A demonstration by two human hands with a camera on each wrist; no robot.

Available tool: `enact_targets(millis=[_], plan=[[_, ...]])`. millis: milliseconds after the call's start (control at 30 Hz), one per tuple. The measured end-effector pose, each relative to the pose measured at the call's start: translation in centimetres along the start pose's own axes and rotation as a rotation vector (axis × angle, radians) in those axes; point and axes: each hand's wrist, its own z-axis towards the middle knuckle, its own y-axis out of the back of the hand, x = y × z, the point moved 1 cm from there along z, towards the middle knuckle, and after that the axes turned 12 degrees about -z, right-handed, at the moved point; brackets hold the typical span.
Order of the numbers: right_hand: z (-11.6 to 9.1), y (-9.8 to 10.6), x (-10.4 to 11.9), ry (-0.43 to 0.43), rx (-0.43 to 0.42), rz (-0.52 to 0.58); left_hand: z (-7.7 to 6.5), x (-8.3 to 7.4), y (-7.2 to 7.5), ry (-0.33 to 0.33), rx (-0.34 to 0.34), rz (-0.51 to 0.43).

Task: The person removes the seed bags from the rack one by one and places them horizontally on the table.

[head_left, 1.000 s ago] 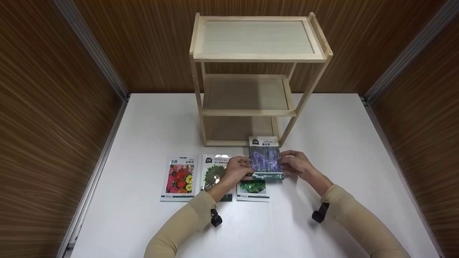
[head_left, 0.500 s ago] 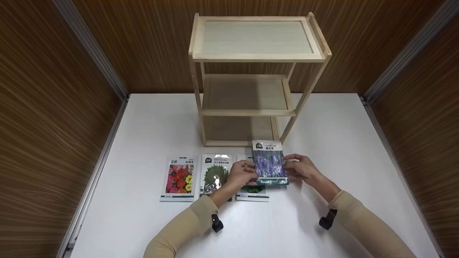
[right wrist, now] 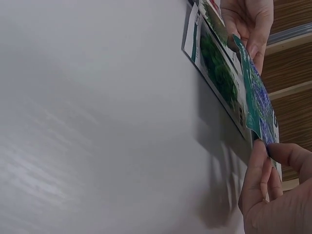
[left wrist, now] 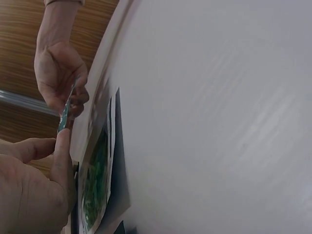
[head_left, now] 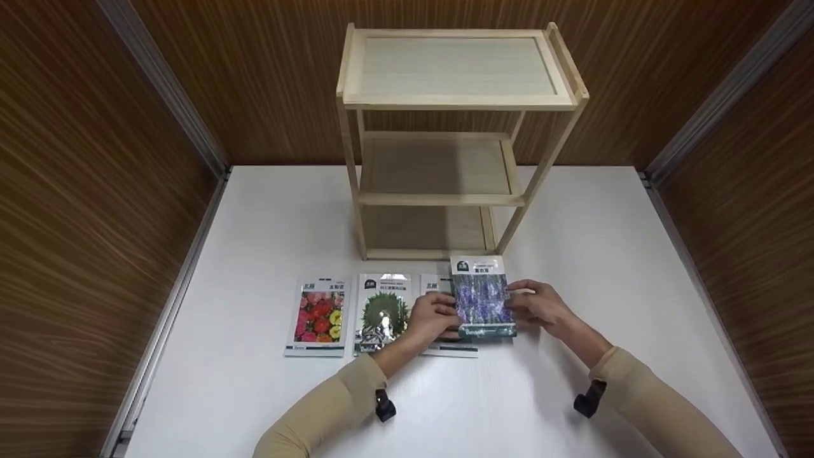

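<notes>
A lavender seed packet [head_left: 482, 299], with purple flowers and a green bottom band, is held raised over the table between both hands. My left hand [head_left: 434, 318] pinches its left edge, and my right hand [head_left: 540, 306] pinches the right edge. In the right wrist view the packet [right wrist: 259, 95] stands clear of the surface, with shadows below. Partly covered beneath it lies a packet with green leaves [right wrist: 219, 68]. To the left are a sunflower seed packet [head_left: 383, 308] and a packet with red, pink and yellow flowers [head_left: 319, 315], both flat.
A three-tier wooden shelf [head_left: 458, 102] stands behind the packets on the white table [head_left: 267, 222]. Wood-grain panels [head_left: 95, 222] close in the back and sides. A black wrist device [head_left: 385, 405] hangs from each sleeve.
Both hands have brought the lavender seed packet toward the front and slightly right, away from the shelf. The other packets have stayed where they lie.
</notes>
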Motion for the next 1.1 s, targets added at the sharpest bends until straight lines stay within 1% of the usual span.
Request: enact_targets(millis=[167,333,500,633,867,967,1100], plan=[[-0.5,0.3,-0.7,0.004,0.007,0.003,-0.2,0.4,-0.3,-0.002,0.031,0.014],[-0.9,0.8,-1.3,0.010,0.012,0.023,-0.1,0.9,-1.0,-0.006,0.047,0.024],[-1.2,1.2,-1.9,-0.005,0.002,0.030,-0.1,1.3,-1.8,-0.009,0.042,0.046],[-1.4,1.7,-2.2,-0.017,-0.002,0.021,0.0,1.4,-2.4,-0.027,0.035,0.061],[-1.4,2.4,-2.9,-0.029,0.002,0.025,0.2,1.9,-3.4,-0.004,0.024,0.065],[-1.5,2.7,-3.2,-0.027,-0.007,0.012,0.2,2.2,-3.7,-0.006,0.025,0.074],[-1.9,2.9,-3.3,-0.035,-0.028,-0.027,0.1,2.5,-3.9,-0.020,0.045,0.090]])
